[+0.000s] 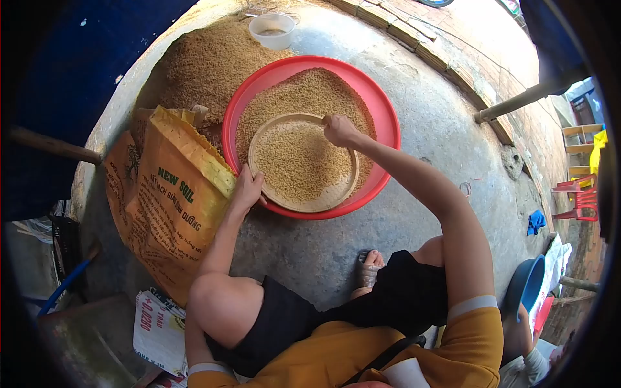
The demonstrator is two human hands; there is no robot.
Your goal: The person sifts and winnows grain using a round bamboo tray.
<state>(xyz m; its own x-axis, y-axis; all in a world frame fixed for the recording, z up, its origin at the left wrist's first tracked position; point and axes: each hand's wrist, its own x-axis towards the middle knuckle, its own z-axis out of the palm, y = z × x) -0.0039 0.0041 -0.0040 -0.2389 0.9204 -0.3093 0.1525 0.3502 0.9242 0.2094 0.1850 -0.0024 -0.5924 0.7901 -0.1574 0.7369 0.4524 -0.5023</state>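
A round, shallow woven sieve (pixel 339 192) holds a layer of golden grain (pixel 291 161). It rests over a wide red basin (pixel 391 123), which has more grain (pixel 310 87) spread inside. My right hand (pixel 341 131) is closed in a fist around the sieve's upper right rim. On the left side, my left hand (pixel 246 189) grips the sieve's edge, thumb on top; its other fingers are partly hidden. Beside my left forearm stands a yellow-orange "NEW SOIL" sack (pixel 171 200), its top close to the basin.
A large heap of grain or husks (pixel 207 64) lies behind the basin, with a translucent tub (pixel 272 37) at its edge. A blue basin (pixel 532 284) and another person's hand (pixel 519 323) are at lower right. Wooden poles (pixel 527 97) and red chairs (pixel 576 197) stand rightward.
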